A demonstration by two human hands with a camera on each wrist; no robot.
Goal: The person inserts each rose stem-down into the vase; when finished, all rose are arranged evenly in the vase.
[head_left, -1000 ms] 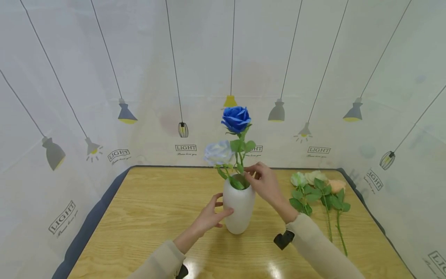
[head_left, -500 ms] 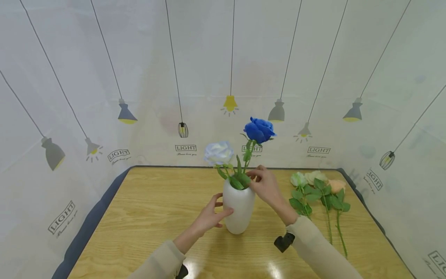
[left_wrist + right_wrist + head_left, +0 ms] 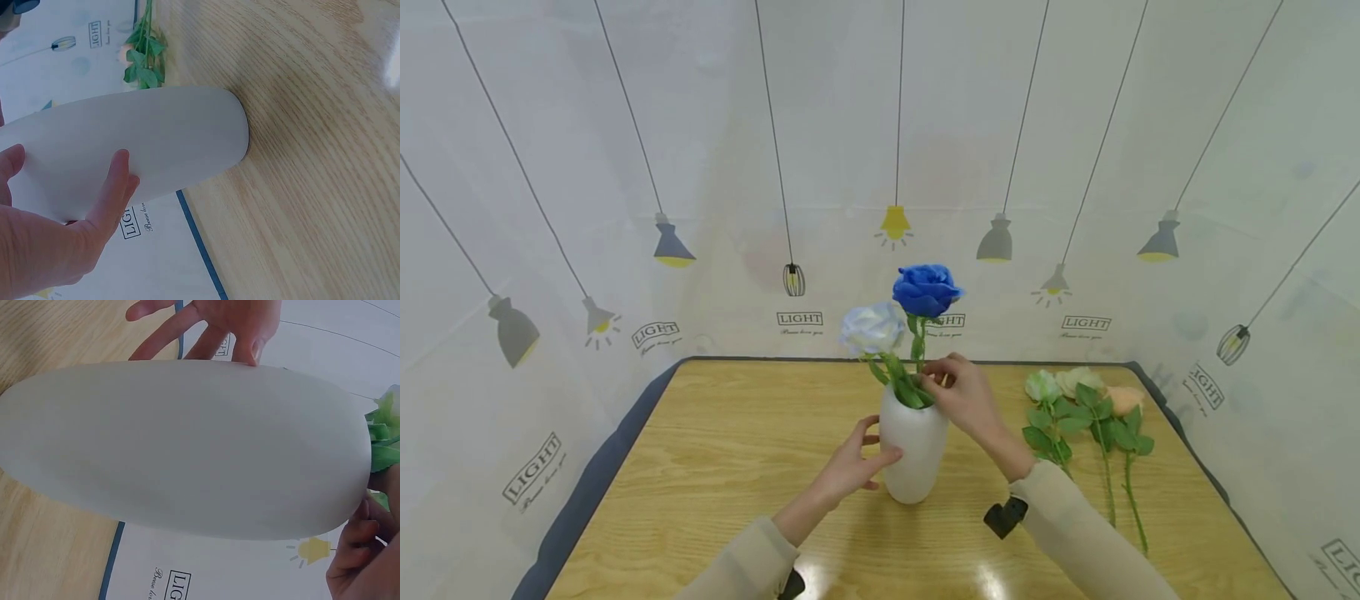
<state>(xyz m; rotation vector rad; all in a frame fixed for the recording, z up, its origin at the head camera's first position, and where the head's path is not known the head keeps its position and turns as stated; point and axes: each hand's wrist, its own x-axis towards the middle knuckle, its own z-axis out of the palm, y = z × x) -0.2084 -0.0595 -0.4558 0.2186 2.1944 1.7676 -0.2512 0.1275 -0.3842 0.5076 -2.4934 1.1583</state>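
A tall white vase stands upright on the wooden table. My left hand holds its left side, thumb on the front; the left wrist view shows this hand against the vase wall. A pale white-lilac rose leans left out of the vase. The blue rose rises above the mouth, its lower stem and leaves inside. At the right of the rim, my right hand pinches the blue rose's stem. Seen from the right wrist, that hand is at the vase's mouth, its fingertips partly hidden.
Several loose roses lie at the table's right: a pale green one, a cream one and a peach one, with leafy stems toward the front. Behind the wooden table hangs a white cloth printed with lamps.
The blue rose's head first swung right and lower, then came back left and slightly lower still, turning on its stem. My right hand shifted slightly with it. My left hand and the vase stayed put.
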